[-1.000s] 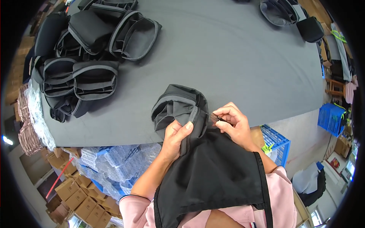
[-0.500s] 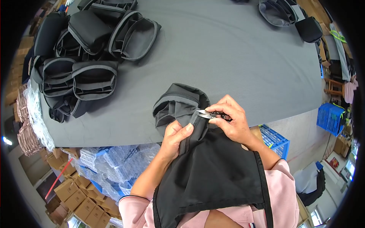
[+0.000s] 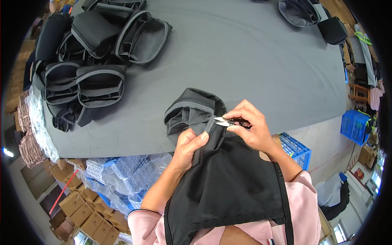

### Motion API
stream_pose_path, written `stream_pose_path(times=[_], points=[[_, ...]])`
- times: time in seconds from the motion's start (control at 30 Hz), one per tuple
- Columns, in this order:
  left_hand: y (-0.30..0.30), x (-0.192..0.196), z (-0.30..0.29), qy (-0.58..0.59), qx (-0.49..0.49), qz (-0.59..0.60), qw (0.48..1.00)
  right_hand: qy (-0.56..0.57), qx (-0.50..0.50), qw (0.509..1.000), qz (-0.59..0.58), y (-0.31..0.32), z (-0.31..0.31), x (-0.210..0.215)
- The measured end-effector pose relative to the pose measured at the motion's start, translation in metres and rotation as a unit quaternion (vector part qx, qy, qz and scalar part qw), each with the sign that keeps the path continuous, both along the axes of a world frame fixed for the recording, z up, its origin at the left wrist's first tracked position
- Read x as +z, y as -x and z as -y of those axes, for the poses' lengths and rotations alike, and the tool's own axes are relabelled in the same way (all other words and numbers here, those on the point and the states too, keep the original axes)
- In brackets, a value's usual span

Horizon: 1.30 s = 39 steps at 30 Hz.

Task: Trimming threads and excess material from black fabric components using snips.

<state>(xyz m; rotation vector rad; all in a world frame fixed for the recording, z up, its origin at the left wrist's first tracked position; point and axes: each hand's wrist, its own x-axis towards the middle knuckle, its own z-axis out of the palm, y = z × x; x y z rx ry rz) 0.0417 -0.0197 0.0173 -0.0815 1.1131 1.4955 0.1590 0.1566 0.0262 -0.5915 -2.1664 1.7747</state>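
A black fabric pouch (image 3: 190, 104) with grey edging and inner dividers lies at the table's near edge, its mouth unzipped. My left hand (image 3: 190, 146) is closed on its near side, thumb pressed on the edging strip. In my right hand (image 3: 252, 126) is a pair of thread snips (image 3: 225, 122) with silver blades and dark handles. The blades point left, their tips beside the strip just above my left thumb; whether they touch it I cannot tell.
Several similar black pouches (image 3: 102, 85) are piled on the grey table (image 3: 245, 61) at the far left, and a few more (image 3: 332, 30) at the far right. Below the near edge are plastic-wrapped blue crates (image 3: 126, 175) and cardboard boxes (image 3: 87, 212). A blue crate (image 3: 296, 149) stands to the right.
My right hand and the snips have shifted slightly to the right, and the blades look a little farther apart. My left hand and the pouch stay nearly in place.
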Motion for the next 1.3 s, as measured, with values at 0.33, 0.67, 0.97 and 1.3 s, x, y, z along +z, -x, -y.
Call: stream_pose_path(times=[0.33,0.67,0.97,1.3], points=[[-0.004,0.012,-0.012,-0.017,0.040,0.005,0.999,-0.085,0.019,0.996,-0.018,0.006,-0.003,-0.003],[0.022,-0.023,-0.063,-0.035,0.244,0.068,0.967,0.040,-0.043,0.996,0.068,0.035,0.024,-0.018],[0.047,-0.005,-0.040,0.100,-0.285,-0.585,0.752,0.087,-0.145,0.973,0.159,0.019,0.029,-0.066],[0.091,0.014,-0.049,0.129,-0.529,-0.503,0.672,0.223,-0.044,0.963,0.146,0.048,0.037,-0.041]])
